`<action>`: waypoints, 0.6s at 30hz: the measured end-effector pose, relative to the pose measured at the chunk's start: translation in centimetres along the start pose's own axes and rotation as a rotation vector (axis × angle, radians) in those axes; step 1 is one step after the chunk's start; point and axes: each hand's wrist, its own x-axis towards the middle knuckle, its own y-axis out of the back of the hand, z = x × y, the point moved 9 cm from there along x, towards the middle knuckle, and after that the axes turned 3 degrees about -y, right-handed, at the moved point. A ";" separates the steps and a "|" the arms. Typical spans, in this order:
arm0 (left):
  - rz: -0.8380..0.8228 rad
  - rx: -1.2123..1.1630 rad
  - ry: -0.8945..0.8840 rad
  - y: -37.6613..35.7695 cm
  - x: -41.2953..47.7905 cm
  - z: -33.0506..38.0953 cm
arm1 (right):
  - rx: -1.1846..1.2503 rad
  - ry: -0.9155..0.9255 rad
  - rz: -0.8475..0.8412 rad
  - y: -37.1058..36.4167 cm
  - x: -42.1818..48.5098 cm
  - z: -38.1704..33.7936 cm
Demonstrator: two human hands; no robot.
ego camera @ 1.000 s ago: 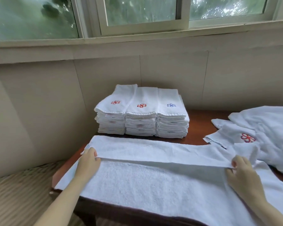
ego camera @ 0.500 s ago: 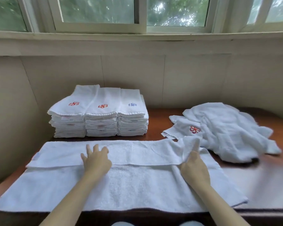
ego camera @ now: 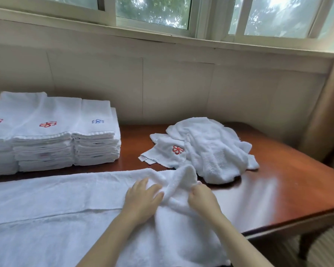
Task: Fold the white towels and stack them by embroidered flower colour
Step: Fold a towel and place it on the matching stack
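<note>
A long white towel (ego camera: 52, 201) lies across the near side of the table, its far long edge folded over towards me. My left hand (ego camera: 143, 197) rests flat on the towel near its right end, fingers spread. My right hand (ego camera: 202, 197) pinches the bunched right end of that towel, which stands up in a fold. At the back left stand three stacks of folded towels: two topped with red flowers (ego camera: 48, 124) and one with a blue flower (ego camera: 97, 121). A heap of unfolded towels (ego camera: 210, 149) lies to the right, one showing a red flower (ego camera: 178, 149).
The brown wooden table (ego camera: 278, 182) has bare surface at the right, and its right edge drops to a carpeted floor. A panelled wall and window sill run behind the table. A curtain (ego camera: 328, 112) hangs at the far right.
Both hands have slid right along the towel, the left from its middle to near the right end. The right hand has gathered and lifted the towel's right end. The view has turned right.
</note>
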 end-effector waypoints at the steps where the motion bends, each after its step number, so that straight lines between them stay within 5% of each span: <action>1: -0.026 -0.002 -0.002 -0.3 -0.2 0.2 | 0.065 -0.054 0.000 0.5 1.0 0.7; 5: -0.074 -0.037 -0.043 -1.3 -0.4 2.0 | 0.404 -0.205 -0.028 0.5 3.9 2.8; 12: -0.032 -0.169 -0.174 -1.0 -0.2 4.8 | 0.400 -0.127 0.120 1.0 6.8 2.8; 15: -0.082 -0.224 -0.212 -1.0 -0.2 4.8 | 0.442 -0.115 -0.062 0.0 7.6 2.0; 18: -0.154 -0.263 -0.238 -1.2 -0.2 5.1 | 0.832 -0.275 -0.205 0.1 7.9 2.7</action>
